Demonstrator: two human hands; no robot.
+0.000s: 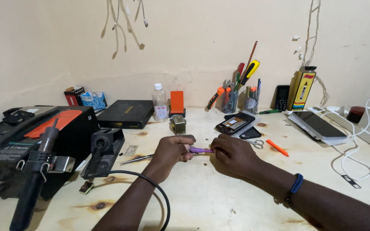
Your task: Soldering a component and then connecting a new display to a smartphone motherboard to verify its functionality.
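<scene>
Left hand (173, 150) curled shut on one end of a small purple tool (201, 150); right hand (233, 156) closed around the other end, so held between both above the table (219, 201). Work seemingly midway: opened phone (235, 123) lying just beyond the right hand, not reassembled. Further back, two cups (229, 102) crammed with screwdrivers and pliers.

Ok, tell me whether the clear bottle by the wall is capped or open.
Capped. The clear bottle stands upright with its white cap on top, beside the orange block.
</scene>
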